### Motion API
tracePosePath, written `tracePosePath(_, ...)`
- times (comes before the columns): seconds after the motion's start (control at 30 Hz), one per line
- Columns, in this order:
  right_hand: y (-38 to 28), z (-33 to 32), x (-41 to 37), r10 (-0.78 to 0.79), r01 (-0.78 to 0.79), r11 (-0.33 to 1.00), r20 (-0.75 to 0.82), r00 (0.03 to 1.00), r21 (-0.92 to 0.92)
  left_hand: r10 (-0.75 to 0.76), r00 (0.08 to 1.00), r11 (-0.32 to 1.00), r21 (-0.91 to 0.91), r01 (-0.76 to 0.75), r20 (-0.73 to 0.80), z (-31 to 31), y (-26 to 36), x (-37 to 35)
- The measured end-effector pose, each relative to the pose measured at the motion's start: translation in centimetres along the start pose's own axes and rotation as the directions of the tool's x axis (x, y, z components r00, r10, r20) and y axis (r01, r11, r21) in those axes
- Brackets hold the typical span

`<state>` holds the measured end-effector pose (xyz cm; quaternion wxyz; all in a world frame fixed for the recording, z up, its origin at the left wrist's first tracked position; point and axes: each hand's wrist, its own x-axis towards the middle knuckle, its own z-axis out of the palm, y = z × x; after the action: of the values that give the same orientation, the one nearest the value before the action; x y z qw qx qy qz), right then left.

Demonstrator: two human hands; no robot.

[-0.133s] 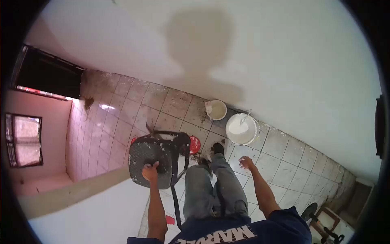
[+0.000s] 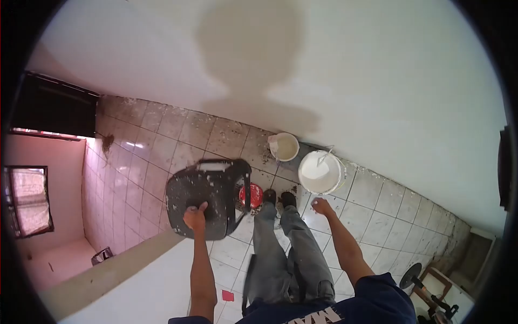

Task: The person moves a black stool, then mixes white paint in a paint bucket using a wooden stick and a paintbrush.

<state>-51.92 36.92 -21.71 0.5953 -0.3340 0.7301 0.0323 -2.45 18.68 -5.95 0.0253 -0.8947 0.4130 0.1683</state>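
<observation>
A black, paint-speckled chair [image 2: 181, 200] with an open frame on its right side is gripped by my left hand [image 2: 195, 217] at the middle of its flat panel. Nothing shows in my right hand [image 2: 320, 206], whose fingers are curled in just below a large white bucket [image 2: 319, 171]. That bucket holds white material and has a tool resting across its rim. Close by on its left stands a smaller pale bucket [image 2: 284, 147]. A round red lid or container [image 2: 251, 195] lies on the floor between the chair and my feet.
A pale wall [image 2: 388, 97] runs along the stained tile floor [image 2: 226, 254]. At the left are a dark doorway [image 2: 54, 105] and a window [image 2: 29, 201]. A low wall edge [image 2: 118, 264] lies lower left. Various items, including a black disc [image 2: 411, 275], stand lower right.
The chair has shifted slightly left and up with my left hand and turned a little. My right hand has moved up and left, its fingers more curled. My legs are now closer to straight.
</observation>
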Motion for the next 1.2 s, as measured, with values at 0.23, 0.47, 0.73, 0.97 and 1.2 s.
tracePosePath(0.23, -10.6, 17.7, 5.7, -0.285, 0.240, 0.932, -0.140, 0.948, -0.270, 0.135, 0.988, 0.972, -0.182, -0.146, -0.072, 6.1, -10.5, 7.6)
tracePosePath(0.47, -16.3, 35.4, 9.1, -0.089, -0.033, 0.914, -0.280, 0.956, -0.404, 0.274, 0.960, 0.955, -0.104, -0.279, -0.064, 9.3, -21.6, 13.8)
tracePosePath(0.73, -21.5, 40.8, 11.9, -0.099, -0.088, 0.906, -0.407, 0.908, -0.415, 0.238, 0.968, 0.971, -0.037, -0.236, 0.076, 7.0, -19.5, 15.3)
tracePosePath(0.97, -19.7, 41.7, 13.3, -0.044, -0.178, 0.925, -0.560, 0.827, -0.336, 0.213, 0.969, 0.976, 0.013, -0.216, 0.127, 6.3, -18.4, 12.8)
tracePosePath(1.2, -17.6, 41.2, 9.4, -0.076, -0.102, 0.947, -0.520, 0.851, -0.306, 0.198, 0.968, 0.979, 0.021, -0.204, 0.153, 4.5, -18.9, 11.5)
